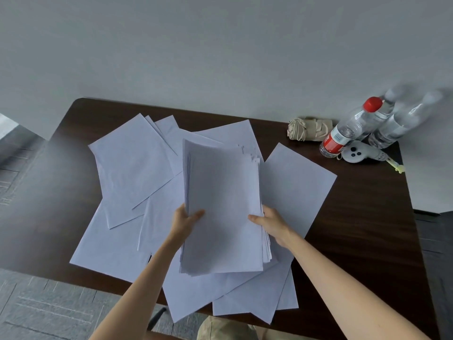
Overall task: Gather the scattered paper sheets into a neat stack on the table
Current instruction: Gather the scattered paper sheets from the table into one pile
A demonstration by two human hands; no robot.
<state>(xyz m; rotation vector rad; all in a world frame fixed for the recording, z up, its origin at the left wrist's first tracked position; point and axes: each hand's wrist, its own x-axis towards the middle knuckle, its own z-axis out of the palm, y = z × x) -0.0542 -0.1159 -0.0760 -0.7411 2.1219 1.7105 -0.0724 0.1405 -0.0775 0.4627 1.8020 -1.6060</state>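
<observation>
Both hands, left [184,219] and right [270,223], pinched the thick sheaf of white paper sheets [221,204] by its sides above the loose white sheets [132,163] on the dark wooden table [362,231], gathering seemingly midway, squaring likely next.

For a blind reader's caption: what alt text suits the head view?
The left hand and right hand grip a bundle of white sheets by its sides above loose sheets scattered over a dark table. Two water bottles, a beige cloth roll and a white controller sit far right.
</observation>
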